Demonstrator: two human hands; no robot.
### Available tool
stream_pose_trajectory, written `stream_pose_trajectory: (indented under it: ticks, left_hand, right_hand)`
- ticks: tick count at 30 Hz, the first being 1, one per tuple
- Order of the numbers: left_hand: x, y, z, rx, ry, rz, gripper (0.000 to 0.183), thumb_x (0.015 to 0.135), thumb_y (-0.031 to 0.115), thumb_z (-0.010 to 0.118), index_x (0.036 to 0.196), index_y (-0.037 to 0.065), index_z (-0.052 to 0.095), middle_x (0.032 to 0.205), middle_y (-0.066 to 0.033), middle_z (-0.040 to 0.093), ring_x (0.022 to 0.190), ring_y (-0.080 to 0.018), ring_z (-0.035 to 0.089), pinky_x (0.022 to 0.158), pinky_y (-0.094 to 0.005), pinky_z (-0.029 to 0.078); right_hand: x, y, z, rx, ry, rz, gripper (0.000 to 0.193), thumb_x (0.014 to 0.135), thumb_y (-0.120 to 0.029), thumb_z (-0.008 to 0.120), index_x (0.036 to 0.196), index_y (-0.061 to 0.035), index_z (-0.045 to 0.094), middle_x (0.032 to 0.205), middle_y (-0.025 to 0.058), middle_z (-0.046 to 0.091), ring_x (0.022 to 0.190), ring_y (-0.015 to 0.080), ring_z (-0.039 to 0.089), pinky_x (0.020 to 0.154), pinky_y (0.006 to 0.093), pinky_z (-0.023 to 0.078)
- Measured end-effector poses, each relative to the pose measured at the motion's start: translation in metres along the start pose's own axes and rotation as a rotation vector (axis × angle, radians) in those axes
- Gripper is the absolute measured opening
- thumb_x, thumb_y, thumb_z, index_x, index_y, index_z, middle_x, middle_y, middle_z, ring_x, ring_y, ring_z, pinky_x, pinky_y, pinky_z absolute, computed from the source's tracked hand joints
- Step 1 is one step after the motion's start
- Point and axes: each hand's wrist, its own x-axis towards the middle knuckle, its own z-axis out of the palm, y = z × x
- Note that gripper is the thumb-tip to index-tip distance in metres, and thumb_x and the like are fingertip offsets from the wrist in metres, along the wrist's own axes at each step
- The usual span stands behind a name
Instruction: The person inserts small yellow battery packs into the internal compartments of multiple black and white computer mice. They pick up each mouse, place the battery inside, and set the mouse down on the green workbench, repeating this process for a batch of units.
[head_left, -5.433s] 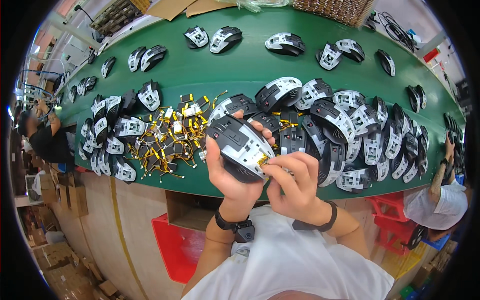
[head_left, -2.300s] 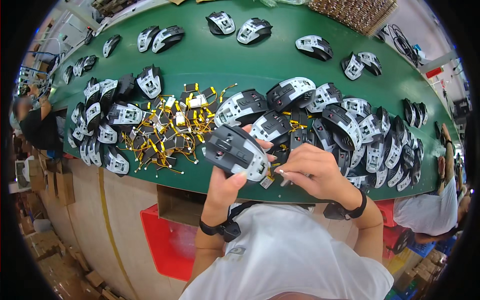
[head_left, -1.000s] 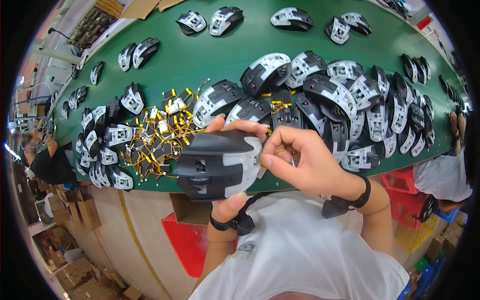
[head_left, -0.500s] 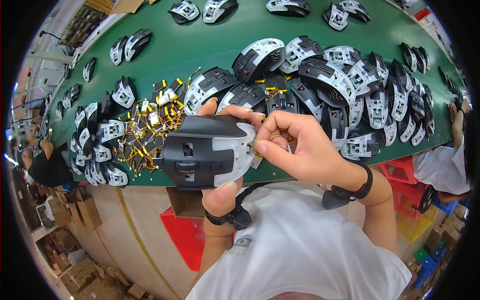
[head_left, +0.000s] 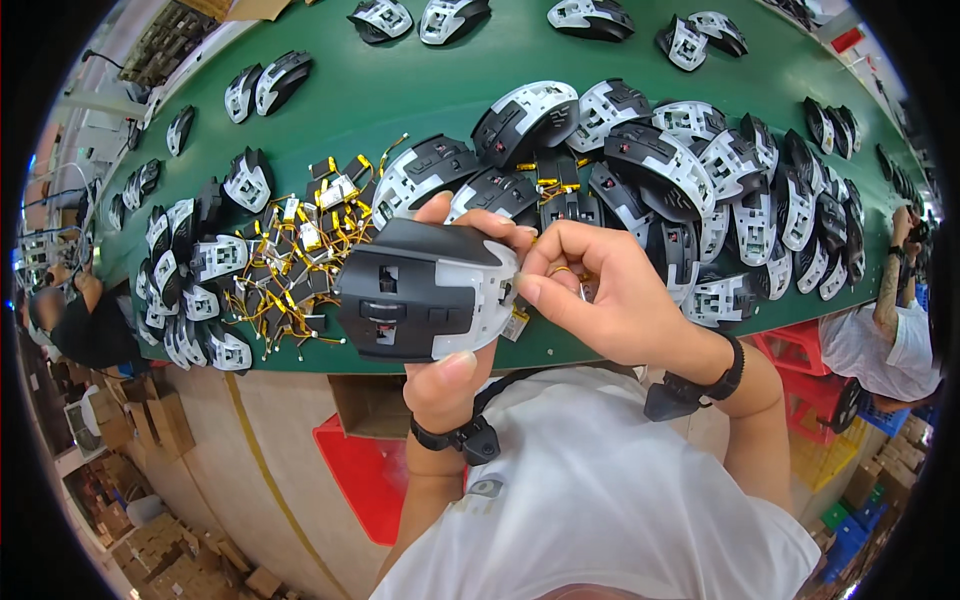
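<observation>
In front of my chest my left hand (head_left: 447,388) holds a black and white computer mouse (head_left: 420,290), thumb on the near edge and fingers over the far edge. Its black side points left, its white end right. At that white end my right hand (head_left: 600,300) pinches with thumb and index finger; what is between the fingertips is too small to make out. A small battery pack (head_left: 516,324) with yellow tape shows just below the white end. Behind the left hand lies a heap of wired battery packs (head_left: 300,240).
A large pile of similar mice (head_left: 690,180) covers the green table (head_left: 400,90) at centre right. Another group of mice (head_left: 185,270) stands at the left. A red bin (head_left: 360,480) is below the table edge. People sit at far left (head_left: 90,320) and far right (head_left: 880,340).
The mouse has shifted slightly right and up, still in my left hand. My right fingertips stay at its white end. The person at the right shows more of an arm.
</observation>
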Motion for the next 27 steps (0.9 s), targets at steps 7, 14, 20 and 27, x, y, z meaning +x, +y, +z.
stream_pose_trajectory:
  ticks: [7, 14, 20, 27]
  left_hand:
    - [0.0, 0.0, 0.015, 0.08, 0.174, -0.044, 0.099, 0.061, 0.04, 0.072, 0.144, 0.004, 0.032, 0.122, -0.02, 0.052, 0.113, -0.0379, 0.055, 0.103, -0.0487, 0.04]
    - [-0.002, 0.002, 0.002, -0.019, 0.084, -0.039, 0.1, 0.062, 0.032, 0.074, 0.146, 0.002, 0.027, 0.126, -0.0183, 0.05, 0.119, -0.034, 0.052, 0.109, -0.0481, 0.036]
    - [0.0, 0.003, 0.005, -0.009, 0.087, -0.037, 0.1, 0.063, 0.03, 0.074, 0.146, 0.002, 0.027, 0.127, -0.0183, 0.05, 0.12, -0.0339, 0.051, 0.109, -0.0481, 0.035]
    - [-0.001, 0.003, 0.014, 0.062, 0.183, -0.077, 0.098, 0.063, 0.037, 0.07, 0.146, 0.004, 0.029, 0.124, -0.0206, 0.051, 0.116, -0.0367, 0.054, 0.106, -0.0483, 0.038]
  right_hand:
    - [-0.004, 0.001, 0.004, -0.006, 0.005, -0.032, 0.011, 0.085, -0.01, 0.065, 0.082, -0.0005, 0.06, 0.057, -0.0028, 0.048, 0.054, 0.0049, 0.046, 0.051, 0.024, 0.038]
    - [-0.003, 0.004, 0.005, -0.051, 0.015, -0.033, 0.011, 0.085, -0.009, 0.066, 0.083, 0.0004, 0.06, 0.059, -0.0025, 0.049, 0.055, 0.0049, 0.044, 0.051, 0.0239, 0.038]
    - [-0.002, 0.004, 0.007, 0.05, 0.039, -0.018, 0.013, 0.085, -0.011, 0.067, 0.083, 0.0008, 0.06, 0.063, -0.0042, 0.049, 0.06, 0.0036, 0.042, 0.054, 0.0226, 0.038]
    - [0.0, 0.002, 0.003, 0.045, 0.031, 0.011, 0.013, 0.085, -0.01, 0.067, 0.084, 0.0008, 0.06, 0.066, -0.0045, 0.05, 0.06, 0.0028, 0.042, 0.055, 0.0215, 0.037]
